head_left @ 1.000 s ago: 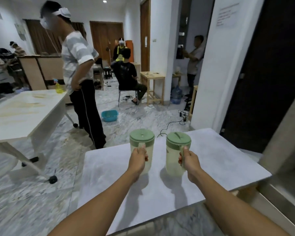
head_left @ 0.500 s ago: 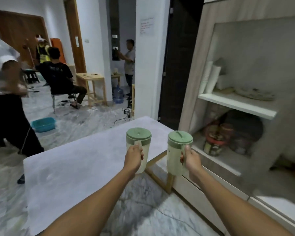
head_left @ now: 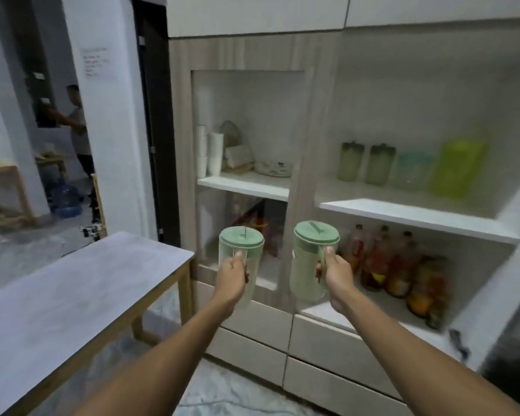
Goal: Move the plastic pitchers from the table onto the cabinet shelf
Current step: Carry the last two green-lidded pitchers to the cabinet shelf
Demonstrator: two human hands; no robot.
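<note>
I carry two pale green plastic pitchers with darker green lids, both upright in the air in front of the cabinet. My left hand (head_left: 232, 273) grips the handle of the left pitcher (head_left: 240, 247). My right hand (head_left: 336, 273) grips the handle of the right pitcher (head_left: 311, 259). The grey-topped table (head_left: 81, 283) lies behind and to the left. The cabinet's white upper right shelf (head_left: 415, 216) bears two similar pitchers (head_left: 364, 165) and coloured plastic containers (head_left: 457, 168).
The left shelf (head_left: 246, 184) holds stacked white cups and dishes. Bottles (head_left: 385, 262) crowd the lower right compartment. Drawers (head_left: 252, 352) sit below. A dark doorway is left of the cabinet; a person (head_left: 77, 130) stands far left near a water jug (head_left: 65, 199).
Both pitchers have left the table and swung right with my view. The cabinet shelves now face me, and the table has slid to the left.
</note>
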